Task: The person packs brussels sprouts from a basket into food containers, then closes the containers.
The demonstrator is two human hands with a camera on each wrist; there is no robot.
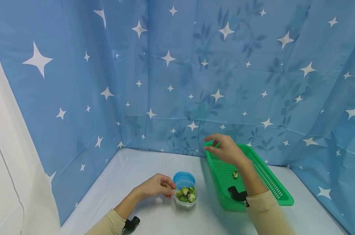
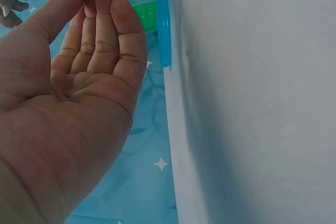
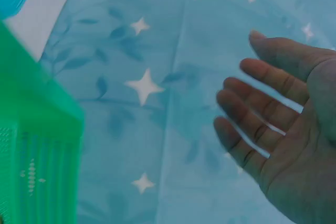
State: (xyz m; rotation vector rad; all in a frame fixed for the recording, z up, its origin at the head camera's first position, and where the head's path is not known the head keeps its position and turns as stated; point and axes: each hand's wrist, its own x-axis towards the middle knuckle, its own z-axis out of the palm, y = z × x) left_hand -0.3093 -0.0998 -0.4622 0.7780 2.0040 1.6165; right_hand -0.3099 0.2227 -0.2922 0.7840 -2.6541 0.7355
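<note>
A small clear plastic container full of green Brussels sprouts stands on the table in the head view. My left hand pinches its left rim between thumb and fingertips; the left wrist view shows this hand with its fingertips at the container's edge. My right hand is raised above the far left part of a green perforated basket, holding nothing. Its fingers are spread and loosely bent in the right wrist view. One Brussels sprout lies on the basket's floor.
A round blue lid lies directly behind the container. The white table ends at a blue curtain with white stars, which hangs along the back and sides. A tiny crumb shows on the tabletop in the left wrist view.
</note>
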